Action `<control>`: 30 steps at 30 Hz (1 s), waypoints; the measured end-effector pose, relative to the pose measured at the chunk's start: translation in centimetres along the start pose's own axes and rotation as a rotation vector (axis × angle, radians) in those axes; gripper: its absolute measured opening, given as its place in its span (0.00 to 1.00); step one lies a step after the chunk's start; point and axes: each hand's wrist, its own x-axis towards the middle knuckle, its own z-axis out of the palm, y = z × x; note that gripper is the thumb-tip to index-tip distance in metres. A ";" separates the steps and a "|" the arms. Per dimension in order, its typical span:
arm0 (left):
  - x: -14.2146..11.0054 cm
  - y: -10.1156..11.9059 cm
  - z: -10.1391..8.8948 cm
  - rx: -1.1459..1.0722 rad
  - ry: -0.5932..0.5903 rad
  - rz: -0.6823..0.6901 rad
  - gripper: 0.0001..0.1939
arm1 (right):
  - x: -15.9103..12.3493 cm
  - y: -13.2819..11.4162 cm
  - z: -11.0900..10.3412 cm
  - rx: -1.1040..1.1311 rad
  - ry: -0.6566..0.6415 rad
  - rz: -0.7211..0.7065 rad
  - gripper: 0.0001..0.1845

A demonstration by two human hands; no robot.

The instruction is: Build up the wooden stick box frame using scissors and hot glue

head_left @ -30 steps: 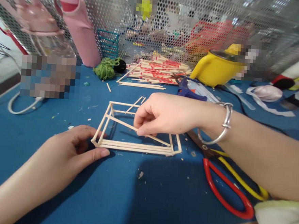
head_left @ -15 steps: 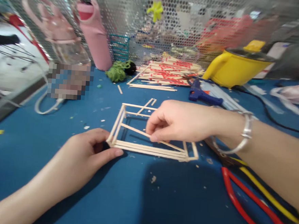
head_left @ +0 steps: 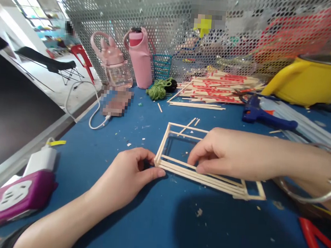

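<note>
A small frame of thin wooden sticks (head_left: 201,178) lies on the blue tabletop, its near side made of several parallel sticks. My left hand (head_left: 135,167) pinches the frame's near left corner between thumb and fingers. Over the middle of the frame, my right hand (head_left: 214,152) grips a single wooden stick (head_left: 178,161) between thumb and fingertips. That stick lies just inside the near side, almost parallel to it; whether it touches the other sticks I cannot tell. Part of the frame's far side is hidden behind my right hand.
Behind the frame are a pile of sticks with red wrappers (head_left: 216,86), green yarn (head_left: 156,90), a blue glue gun (head_left: 265,114) and a yellow pot (head_left: 313,79). Two pink bottles (head_left: 141,62) stand at the back. Red-handled scissors (head_left: 313,236) lie front right; a purple case (head_left: 15,200) is left.
The held stick has swung from a slant across the frame to lie along its near side. My view has turned left, so the frame and both hands appear further right.
</note>
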 end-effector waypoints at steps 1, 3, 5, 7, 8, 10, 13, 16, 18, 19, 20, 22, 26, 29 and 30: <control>0.0 0.0 0.0 -0.019 0.002 -0.013 0.14 | 0.0 0.0 0.0 -0.011 -0.003 -0.007 0.12; 0.0 0.1 0.0 -0.052 -0.004 -0.019 0.13 | 0.1 -0.1 0.0 -0.026 -0.008 -0.013 0.12; 0.0 0.1 0.0 -0.063 -0.009 -0.012 0.13 | 0.1 0.0 0.1 -0.026 -0.009 -0.015 0.12; 0.0 0.1 0.0 -0.067 -0.015 -0.008 0.12 | 0.1 0.0 0.1 -0.022 -0.007 -0.017 0.12; 0.0 0.1 0.0 -0.069 -0.018 -0.009 0.13 | 0.1 0.0 0.1 -0.020 -0.007 -0.022 0.12; 0.0 0.1 0.0 -0.071 -0.021 -0.014 0.13 | 0.0 0.1 0.1 -0.017 -0.008 -0.034 0.12; 0.0 0.2 0.0 -0.071 -0.021 -0.020 0.13 | 0.1 0.1 0.2 -0.002 -0.011 -0.048 0.12; 0.0 0.2 0.0 -0.071 -0.019 -0.018 0.13 | 0.2 0.2 0.3 0.004 -0.019 -0.044 0.12; 0.0 0.3 0.0 -0.070 -0.015 -0.017 0.13 | 0.2 0.2 0.3 0.004 -0.036 -0.053 0.12; 0.0 0.3 0.0 -0.070 -0.014 -0.017 0.13 | 0.2 0.2 0.3 0.006 -0.048 -0.060 0.13; 0.0 0.3 0.0 -0.070 -0.014 -0.019 0.13 | 0.2 0.3 0.4 0.007 -0.058 -0.066 0.13; 0.0 0.3 0.0 -0.069 -0.014 -0.022 0.13 | 0.2 0.3 0.4 0.012 -0.069 -0.072 0.13; 0.0 0.3 0.0 -0.060 -0.011 -0.017 0.13 | 0.2 0.4 0.3 0.045 -0.082 -0.033 0.13; 0.0 0.2 0.0 -0.054 -0.014 -0.013 0.14 | 0.2 0.3 0.2 0.057 -0.091 -0.005 0.13; 0.0 0.2 0.0 -0.052 -0.015 -0.014 0.14 | 0.2 0.2 0.1 0.055 -0.088 -0.005 0.13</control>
